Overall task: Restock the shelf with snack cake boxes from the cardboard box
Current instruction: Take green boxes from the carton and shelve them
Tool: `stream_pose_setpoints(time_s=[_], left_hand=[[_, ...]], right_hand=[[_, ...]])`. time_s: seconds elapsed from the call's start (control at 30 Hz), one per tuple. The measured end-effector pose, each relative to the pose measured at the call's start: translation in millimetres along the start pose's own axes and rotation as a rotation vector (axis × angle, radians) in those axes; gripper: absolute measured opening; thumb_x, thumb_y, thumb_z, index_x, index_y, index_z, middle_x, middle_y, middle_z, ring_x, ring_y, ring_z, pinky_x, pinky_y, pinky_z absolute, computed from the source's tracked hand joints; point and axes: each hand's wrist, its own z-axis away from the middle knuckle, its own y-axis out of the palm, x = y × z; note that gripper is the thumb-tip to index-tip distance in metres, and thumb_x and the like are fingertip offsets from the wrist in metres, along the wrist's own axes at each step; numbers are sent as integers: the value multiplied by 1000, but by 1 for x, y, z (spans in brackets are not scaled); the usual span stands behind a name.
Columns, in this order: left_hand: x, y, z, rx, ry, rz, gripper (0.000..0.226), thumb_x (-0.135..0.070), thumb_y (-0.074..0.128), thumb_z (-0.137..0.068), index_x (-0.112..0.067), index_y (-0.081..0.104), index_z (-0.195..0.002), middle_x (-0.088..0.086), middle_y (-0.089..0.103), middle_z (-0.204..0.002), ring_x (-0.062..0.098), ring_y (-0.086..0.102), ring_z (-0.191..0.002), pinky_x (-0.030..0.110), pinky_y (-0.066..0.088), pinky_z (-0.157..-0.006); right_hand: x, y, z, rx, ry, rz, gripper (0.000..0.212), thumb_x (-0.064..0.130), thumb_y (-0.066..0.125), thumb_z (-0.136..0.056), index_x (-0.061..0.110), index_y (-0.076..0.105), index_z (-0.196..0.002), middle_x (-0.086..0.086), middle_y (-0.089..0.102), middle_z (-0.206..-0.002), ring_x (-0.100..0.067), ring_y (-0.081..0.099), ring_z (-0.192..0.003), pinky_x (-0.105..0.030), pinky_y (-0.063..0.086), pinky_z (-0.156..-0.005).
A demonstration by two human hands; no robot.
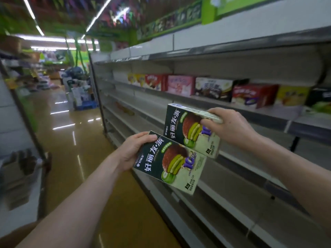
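The left hand (133, 151) grips the upper-left edge of a dark green and pale green rectangular cardboard snack cake box (172, 162), thumb curled over its top corner; the box's long axis runs from 10 o'clock down to 4 o'clock. The right hand (231, 126) pinches the top end of a second matching green snack cake box (189, 129), at 1 o'clock from the first and overlapping its upper corner, its long axis nearly upright. Both are held in the air before the grey metal shelf (223, 106), whose row of mixed coloured boxes (211, 88) lies at 12 o'clock.
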Motion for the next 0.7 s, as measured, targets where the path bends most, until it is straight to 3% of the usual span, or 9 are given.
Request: stream_pose_setpoints(time_s=[0.1, 0.27, 0.37, 0.5, 0.6, 0.7], left_hand=[[-16, 57, -28, 86, 37, 23, 27, -23, 63, -78, -7, 61, -100, 15, 68, -89, 24, 66, -70, 30, 58, -62], [-30, 148, -67, 200, 39, 58, 21, -22, 58, -84, -5, 66, -91, 11, 72, -80, 20, 69, -64, 29, 58, -64], [-34, 196, -86, 265, 18, 90, 21, -22, 54, -91, -7, 68, -88, 9, 73, -76, 19, 69, -62, 27, 59, -60], [-37, 252, -105, 333, 7, 112, 23, -26, 62, -78, -8, 66, -93, 9, 73, -78, 19, 69, -64, 29, 58, -66], [-39, 287, -116, 355, -22, 126, 18, -24, 59, -88, -8, 66, -91, 10, 72, -77, 19, 68, -61, 29, 58, -63], [-41, 312, -127, 378, -33, 131, 23, -27, 65, -75, -9, 66, -90, 10, 71, -79, 21, 68, -64, 32, 56, -70]], right_hand=[[-29, -55, 0, -115, 29, -1, 32, 41, 63, -89, 23, 63, -115, 11, 63, -88, -5, 62, -76, -27, 51, -60], [-83, -133, 5, -238, 89, -25, 22, 40, 66, -87, 26, 67, -104, 7, 72, -86, -8, 69, -75, -39, 59, -65], [-111, -174, 13, -293, 133, -6, 16, 38, 66, -87, 27, 68, -99, 10, 70, -80, -6, 66, -74, -32, 55, -64], [-147, -218, 26, -353, 197, -34, 15, 35, 68, -86, 24, 70, -96, 9, 68, -74, -4, 61, -63, -25, 47, -58], [-171, -242, 36, -399, 242, -11, 21, 35, 69, -86, 20, 70, -100, 5, 69, -74, -9, 63, -66, -28, 49, -64], [-187, -261, 44, -438, 286, 11, 26, 35, 68, -87, 17, 68, -107, -4, 69, -86, -19, 65, -78, -34, 50, -73]])
